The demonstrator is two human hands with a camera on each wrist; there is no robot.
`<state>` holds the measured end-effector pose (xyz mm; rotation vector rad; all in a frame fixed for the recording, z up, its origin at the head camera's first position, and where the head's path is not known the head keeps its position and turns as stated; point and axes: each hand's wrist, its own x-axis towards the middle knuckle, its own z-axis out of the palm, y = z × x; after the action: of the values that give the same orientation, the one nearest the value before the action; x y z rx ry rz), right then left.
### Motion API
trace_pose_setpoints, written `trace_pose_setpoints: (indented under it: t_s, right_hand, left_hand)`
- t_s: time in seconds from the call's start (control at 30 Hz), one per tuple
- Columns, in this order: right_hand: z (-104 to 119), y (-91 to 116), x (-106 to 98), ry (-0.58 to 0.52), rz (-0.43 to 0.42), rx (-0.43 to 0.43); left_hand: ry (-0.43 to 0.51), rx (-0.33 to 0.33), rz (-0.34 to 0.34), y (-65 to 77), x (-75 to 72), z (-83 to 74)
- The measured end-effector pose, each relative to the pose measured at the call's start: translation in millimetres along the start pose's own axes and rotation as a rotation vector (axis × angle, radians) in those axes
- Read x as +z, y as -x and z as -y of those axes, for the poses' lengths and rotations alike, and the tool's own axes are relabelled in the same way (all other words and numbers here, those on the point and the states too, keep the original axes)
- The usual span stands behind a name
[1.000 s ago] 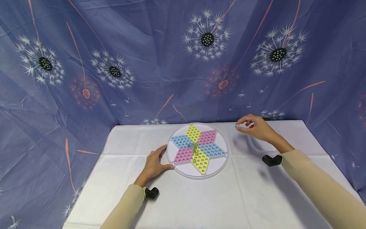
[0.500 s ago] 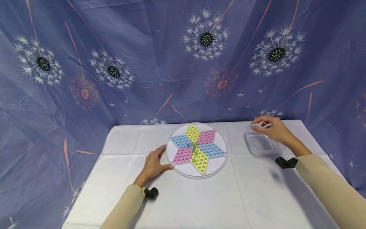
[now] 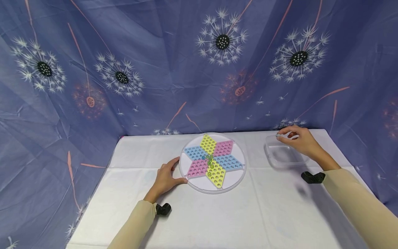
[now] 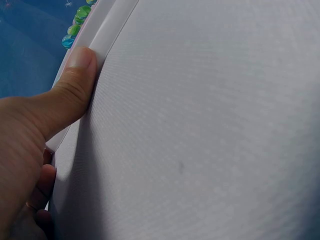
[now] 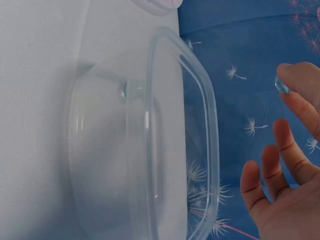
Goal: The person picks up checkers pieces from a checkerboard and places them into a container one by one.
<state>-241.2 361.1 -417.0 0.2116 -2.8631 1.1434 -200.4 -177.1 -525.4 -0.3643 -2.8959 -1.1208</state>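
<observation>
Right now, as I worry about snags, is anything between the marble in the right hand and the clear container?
Nothing visible is in the way: the right hand pinches the marble higher than the clear container, whose top is open.

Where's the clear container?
Head view: the clear container stands on the white cloth, right of the star-patterned board, with the right hand above it.
</observation>
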Motion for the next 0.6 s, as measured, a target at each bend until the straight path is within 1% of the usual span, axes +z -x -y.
trace_pose_setpoints:
  t_s: [0.23, 0.43, 0.6]
  right_hand:
    - [-12.7, -3.9, 8.6, -0.008, 0.016, 0.027]
    - [-22.2, -8.4, 18.5, 0.016, 0.023, 0.038]
    - [-24.5, -10.4, 25.6, 0.042, 0.048, 0.047]
  left_hand:
    - [0.004, -0.019, 0.006, 1.1, -1.5, -0.5]
    - [0.006, -0.003, -0.004, 1.2, -1.2, -0.4]
    - [0.004, 0.014, -0.018, 0.8, -0.2, -0.2]
